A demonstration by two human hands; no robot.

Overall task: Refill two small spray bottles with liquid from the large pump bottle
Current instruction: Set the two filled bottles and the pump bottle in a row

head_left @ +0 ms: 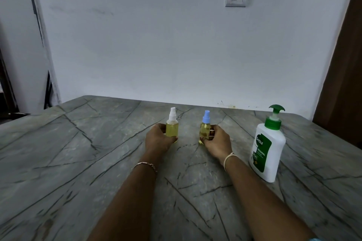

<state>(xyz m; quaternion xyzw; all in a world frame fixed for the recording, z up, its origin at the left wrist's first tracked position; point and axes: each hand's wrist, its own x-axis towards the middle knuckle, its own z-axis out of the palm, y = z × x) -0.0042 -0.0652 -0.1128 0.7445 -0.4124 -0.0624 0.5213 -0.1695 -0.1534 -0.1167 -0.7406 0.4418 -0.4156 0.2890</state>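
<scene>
The left grip (158,138) curls round the base of the white-capped spray bottle (172,126), which stands upright on the counter (78,152). At its 3 o'clock, the right grip (218,141) clasps the blue-capped spray bottle (204,130), also upright. Both bottles hold yellow liquid. The pump bottle (267,148) stands apart at the right grip's 3 o'clock.

Tabletop (78,162) looks like grey veined stone, matt-ish. 2 spray bottles (172,128) (204,133) = clear glossy plastic, pump bottle (267,148) white smooth plastic w/ glossy label. Wall (147,45) matt paint.
</scene>
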